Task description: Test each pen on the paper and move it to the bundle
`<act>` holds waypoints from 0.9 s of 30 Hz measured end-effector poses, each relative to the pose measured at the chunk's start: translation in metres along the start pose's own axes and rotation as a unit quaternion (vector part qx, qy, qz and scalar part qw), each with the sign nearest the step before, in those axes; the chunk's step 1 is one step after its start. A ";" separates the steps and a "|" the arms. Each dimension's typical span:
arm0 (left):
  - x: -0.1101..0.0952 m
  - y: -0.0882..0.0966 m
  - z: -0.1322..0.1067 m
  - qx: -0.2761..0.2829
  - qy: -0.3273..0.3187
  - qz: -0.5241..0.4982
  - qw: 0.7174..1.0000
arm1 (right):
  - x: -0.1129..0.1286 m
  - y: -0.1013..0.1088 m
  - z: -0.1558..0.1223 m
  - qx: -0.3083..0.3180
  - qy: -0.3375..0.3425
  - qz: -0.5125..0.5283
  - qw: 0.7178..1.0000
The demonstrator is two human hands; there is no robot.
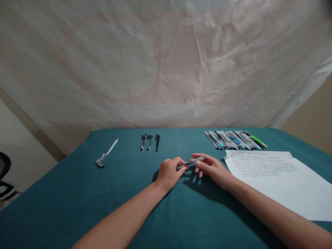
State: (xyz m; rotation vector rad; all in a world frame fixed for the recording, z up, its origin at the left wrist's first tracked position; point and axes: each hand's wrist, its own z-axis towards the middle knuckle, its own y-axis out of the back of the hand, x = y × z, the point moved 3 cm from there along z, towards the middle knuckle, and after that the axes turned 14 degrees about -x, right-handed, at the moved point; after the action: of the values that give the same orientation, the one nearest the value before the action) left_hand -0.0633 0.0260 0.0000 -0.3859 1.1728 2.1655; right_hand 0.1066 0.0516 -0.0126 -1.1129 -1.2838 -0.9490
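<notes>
A slim pen (193, 161) with a dark end and a pale, clear end is between my hands, above the middle of the table. My left hand (169, 173) is closed around its dark end. The thumb and fingers of my right hand (209, 167) pinch the pale end, with the other fingers loosely curled. Beyond my right hand lies a row of several pens (233, 139), mostly clear or grey, with green and blue ones among them. Past my left hand rest three dark pens (149, 142), side by side.
Handwritten paper sheets (282, 186) cover the table's right side beside my right forearm. On the left lies a white pen-like stick (112, 146) with a dark piece (100, 165) at its near end. A pale sheet (166, 62) hangs behind the green-covered table (77, 200).
</notes>
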 end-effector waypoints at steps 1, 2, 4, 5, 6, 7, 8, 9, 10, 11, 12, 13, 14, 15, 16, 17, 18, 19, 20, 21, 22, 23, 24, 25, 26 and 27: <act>0.000 0.000 0.000 0.000 -0.002 0.001 1.000 | 0.000 -0.001 -0.001 0.009 0.001 -0.003 1.000; 0.001 0.000 0.000 -0.001 -0.004 0.001 1.000 | 0.001 -0.001 -0.001 0.018 0.004 -0.010 1.000; 0.001 0.000 0.001 -0.003 -0.008 0.000 1.000 | 0.002 -0.001 -0.002 0.025 0.013 -0.029 0.999; 0.001 0.000 0.001 -0.003 -0.010 0.000 1.000 | 0.002 -0.001 -0.002 0.023 0.018 -0.037 0.999; 0.001 0.000 0.001 -0.003 -0.011 -0.001 1.000 | 0.002 -0.001 -0.002 0.019 0.022 -0.043 0.999; 0.001 0.000 0.001 -0.003 -0.011 -0.001 1.000 | 0.002 -0.001 -0.002 0.013 0.025 -0.047 0.999; 0.000 0.000 0.000 -0.002 -0.012 -0.002 1.000 | 0.002 0.000 -0.002 0.008 0.026 -0.050 0.998; -0.001 0.000 0.000 -0.001 -0.014 -0.003 1.000 | 0.002 -0.001 -0.001 0.006 0.025 -0.052 0.998; -0.002 0.000 0.000 0.000 -0.015 -0.002 1.000 | 0.002 -0.001 -0.001 0.003 0.025 -0.051 0.998; -0.003 0.000 0.000 0.001 -0.017 -0.002 1.000 | 0.001 -0.001 -0.001 0.003 0.025 -0.049 0.998; -0.003 0.000 0.000 0.000 -0.018 -0.001 1.000 | 0.001 -0.001 -0.001 0.004 0.026 -0.046 0.999; -0.003 0.000 0.000 -0.001 -0.019 -0.001 1.000 | 0.001 -0.001 -0.001 0.005 0.026 -0.043 0.999; -0.002 0.000 0.000 -0.002 -0.018 -0.002 1.000 | 0.001 -0.001 -0.001 0.009 0.025 -0.038 0.999; -0.001 0.000 0.000 -0.004 -0.015 -0.004 1.000 | 0.001 -0.001 -0.001 0.012 0.022 -0.031 0.999; 0.001 0.000 0.001 -0.006 -0.010 -0.006 1.000 | 0.001 -0.001 -0.002 0.015 0.018 -0.022 0.999; 0.003 0.000 0.001 -0.007 -0.004 -0.007 1.000 | 0.001 -0.001 -0.002 0.017 0.014 -0.011 1.000; 0.005 0.000 0.001 -0.008 0.002 -0.007 1.000 | 0.001 -0.001 -0.002 0.015 0.012 0.002 1.000; 0.006 0.000 0.001 -0.007 0.005 -0.008 1.000 | 0.001 -0.001 -0.002 0.012 0.010 0.014 1.000; 0.007 0.000 0.001 -0.007 0.007 -0.007 1.000 | 0.000 0.000 -0.002 0.005 0.010 0.024 1.000; 0.007 0.000 0.001 -0.006 0.008 -0.006 1.000 | -0.001 0.001 -0.001 -0.004 0.011 0.032 0.999; 0.007 0.000 0.001 -0.006 0.009 -0.005 1.000 | -0.002 0.002 -0.001 -0.014 0.011 0.036 0.999; 0.006 -0.001 0.000 -0.004 0.009 -0.004 1.000 | -0.003 0.002 0.000 -0.022 0.010 0.037 0.999; 0.005 -0.001 0.000 -0.004 0.010 -0.002 1.000 | -0.005 0.003 0.002 -0.028 0.010 0.037 0.999; 0.005 -0.001 0.001 -0.003 0.010 -0.001 1.000 | -0.006 0.004 0.002 -0.033 0.008 0.035 0.999; 0.004 -0.001 0.001 -0.001 0.010 -0.002 1.000 | -0.007 0.004 0.003 -0.034 0.006 0.035 0.999; 0.004 -0.001 0.001 -0.002 0.010 -0.003 1.000 | -0.007 0.004 0.004 -0.034 0.003 0.038 0.999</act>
State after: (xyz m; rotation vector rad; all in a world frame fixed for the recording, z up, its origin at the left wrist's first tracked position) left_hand -0.0660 0.0288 -0.0019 -0.4131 1.1760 2.1642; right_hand 0.1092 0.0556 -0.0200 -1.2018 -1.2039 -0.9447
